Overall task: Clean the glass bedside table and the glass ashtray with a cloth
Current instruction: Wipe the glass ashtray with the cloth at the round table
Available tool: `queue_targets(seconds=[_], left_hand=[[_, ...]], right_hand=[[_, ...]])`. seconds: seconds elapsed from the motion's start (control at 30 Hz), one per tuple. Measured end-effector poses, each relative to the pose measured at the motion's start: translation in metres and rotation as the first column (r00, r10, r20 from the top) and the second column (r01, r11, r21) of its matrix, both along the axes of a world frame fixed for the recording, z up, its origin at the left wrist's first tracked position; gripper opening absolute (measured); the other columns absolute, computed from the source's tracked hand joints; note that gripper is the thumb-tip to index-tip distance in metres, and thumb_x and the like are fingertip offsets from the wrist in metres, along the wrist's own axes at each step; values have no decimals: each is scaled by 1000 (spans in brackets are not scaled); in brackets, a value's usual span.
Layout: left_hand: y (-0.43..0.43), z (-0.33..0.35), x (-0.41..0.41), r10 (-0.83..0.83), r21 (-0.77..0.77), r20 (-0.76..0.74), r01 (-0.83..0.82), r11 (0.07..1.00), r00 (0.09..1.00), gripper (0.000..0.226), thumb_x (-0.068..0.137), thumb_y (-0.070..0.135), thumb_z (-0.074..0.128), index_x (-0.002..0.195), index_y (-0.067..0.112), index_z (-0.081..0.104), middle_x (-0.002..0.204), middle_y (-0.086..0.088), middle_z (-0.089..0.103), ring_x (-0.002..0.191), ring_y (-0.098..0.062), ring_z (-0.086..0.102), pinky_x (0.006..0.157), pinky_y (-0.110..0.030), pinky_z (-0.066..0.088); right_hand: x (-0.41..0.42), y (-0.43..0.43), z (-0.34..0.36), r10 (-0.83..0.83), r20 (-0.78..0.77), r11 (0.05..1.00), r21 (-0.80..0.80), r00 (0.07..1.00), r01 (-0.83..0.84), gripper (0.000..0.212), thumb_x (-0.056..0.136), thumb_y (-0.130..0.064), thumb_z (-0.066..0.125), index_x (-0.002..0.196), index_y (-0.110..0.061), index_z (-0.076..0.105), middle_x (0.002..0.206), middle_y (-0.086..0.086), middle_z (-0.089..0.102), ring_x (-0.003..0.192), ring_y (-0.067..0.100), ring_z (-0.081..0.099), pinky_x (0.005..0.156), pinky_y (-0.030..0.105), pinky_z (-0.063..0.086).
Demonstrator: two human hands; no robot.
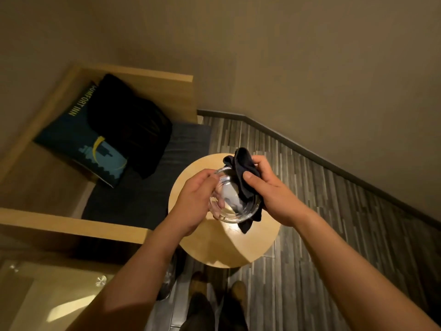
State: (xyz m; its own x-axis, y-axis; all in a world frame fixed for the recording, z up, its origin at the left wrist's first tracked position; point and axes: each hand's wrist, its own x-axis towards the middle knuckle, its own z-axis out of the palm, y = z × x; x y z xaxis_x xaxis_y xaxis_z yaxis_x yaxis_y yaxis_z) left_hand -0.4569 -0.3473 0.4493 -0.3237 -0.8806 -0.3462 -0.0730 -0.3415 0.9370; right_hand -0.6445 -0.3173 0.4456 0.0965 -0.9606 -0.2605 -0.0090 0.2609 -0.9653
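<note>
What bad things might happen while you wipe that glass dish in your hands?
The left hand grips the glass ashtray above the round wooden table; smooth glass might slip and drop onto it or the floor. The right hand presses the dark cloth over the rim, and a hard push could knock the ashtray loose.

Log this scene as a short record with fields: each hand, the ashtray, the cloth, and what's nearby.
left hand: grips the glass ashtray by its side
right hand: holds the dark cloth, thumb on top
cloth: draped over the ashtray's right rim, into the bowl
ashtray: held up over the round wooden table
nearby: printed cushion on the bench, left
</note>
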Motion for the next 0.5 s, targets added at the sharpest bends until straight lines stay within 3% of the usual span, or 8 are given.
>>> queue_targets(seconds=[0.1, 0.2, 0.27, 0.33, 0.4, 0.5], left_hand=[[0, 7, -6, 82, -45, 19, -81, 996, 996, 26, 108, 15, 45, 105, 0, 66, 85, -24, 62, 73, -29, 61, 52, -25, 54], [3, 8, -12, 158, -112, 77, -149, 982, 984, 28, 109, 22, 42, 103, 13, 68, 72, -16, 63, 66, -27, 62, 60, -39, 57], [4, 8, -18, 251, -156, 133, -230, 961, 959, 27, 109, 27, 41, 104, 21, 66, 76, -2, 67, 70, -22, 65, 69, -44, 57], [8, 12, -27, 360, -197, 172, -326, 925, 917, 23, 109, 27, 40, 106, 24, 63, 89, 3, 68, 81, -15, 67, 71, -31, 55], [16, 15, -38, 433, -217, 187, -393, 894, 882, 18, 109, 27, 40, 109, 26, 59, 98, 3, 68, 86, -9, 66, 69, -22, 50], [25, 14, -43, 423, -168, 175, -396, 903, 889, 15, 110, 28, 40, 113, 23, 54, 101, 1, 67, 84, -8, 66, 63, -17, 51]], right_hand=[[7, 3, 9, -112, 2, 994, 17, 994, 112, 26, 107, -26, 47, 131, -32, 53, 125, 5, 67, 115, 29, 66, 101, 50, 53], [14, 8, 13, -241, -30, 970, 13, 970, 241, 34, 106, -36, 47, 140, -36, 53, 131, -6, 67, 120, 16, 65, 106, 47, 50], [23, 17, 14, -321, -32, 947, -13, 947, 320, 29, 107, -35, 45, 132, -48, 55, 128, -13, 67, 118, 8, 64, 105, 42, 51], [38, 26, 13, -429, -35, 903, 1, 903, 429, 30, 107, -35, 42, 125, -57, 53, 127, -19, 65, 117, 4, 63, 104, 40, 51], [49, 32, 9, -514, -52, 856, 22, 856, 516, 33, 106, -38, 41, 134, -53, 49, 133, -17, 61, 122, 8, 60, 106, 45, 50], [48, 29, 10, -536, -133, 838, 36, 834, 545, 36, 106, -34, 41, 138, -50, 43, 134, -14, 59, 120, 11, 60, 104, 47, 51]])
